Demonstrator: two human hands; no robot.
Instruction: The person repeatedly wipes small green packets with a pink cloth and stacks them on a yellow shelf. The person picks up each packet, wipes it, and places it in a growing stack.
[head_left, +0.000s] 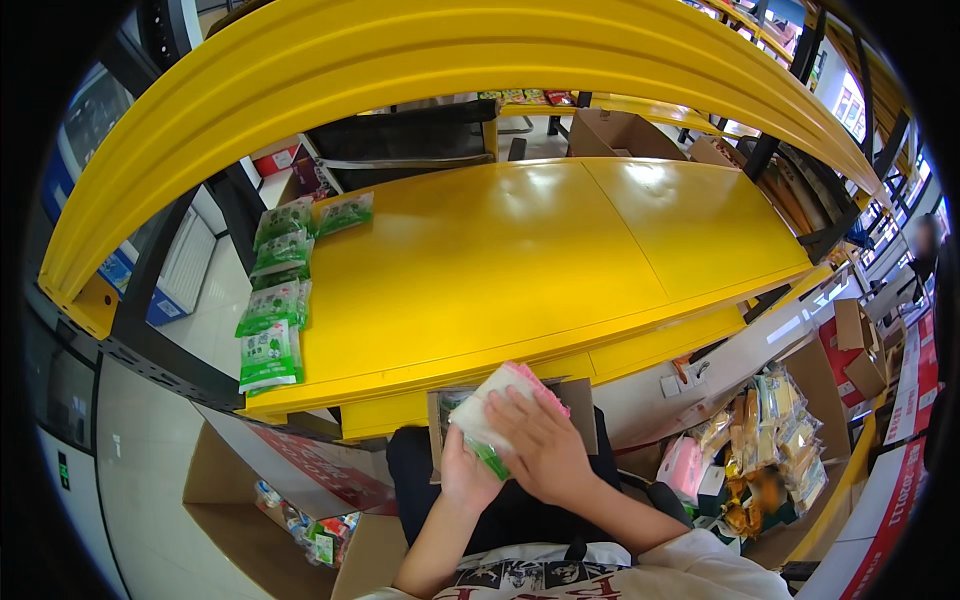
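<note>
Low in the middle of the head view, my left hand (469, 469) holds a green and clear plastic packet (487, 456) from below. My right hand (536, 442) lies flat with a white cloth with a pink edge (491, 401) under its palm, pressed on the packet. Both hands are over a small open cardboard box (577, 401) at my lap; its contents are mostly hidden. Beyond it is a yellow metal shelf (465, 277). Green and white packets (270, 356) lie in a row along the shelf's left end, with another packet (346, 212) beside the far ones.
A yellow upper shelf beam (465, 45) arches overhead. At lower left, a large cardboard box (225, 480) holds mixed packets. To the right, another cardboard box (821, 375) holds wrapped goods (772, 427). Black rack posts (169, 262) flank the shelf. A person (924, 244) is far right.
</note>
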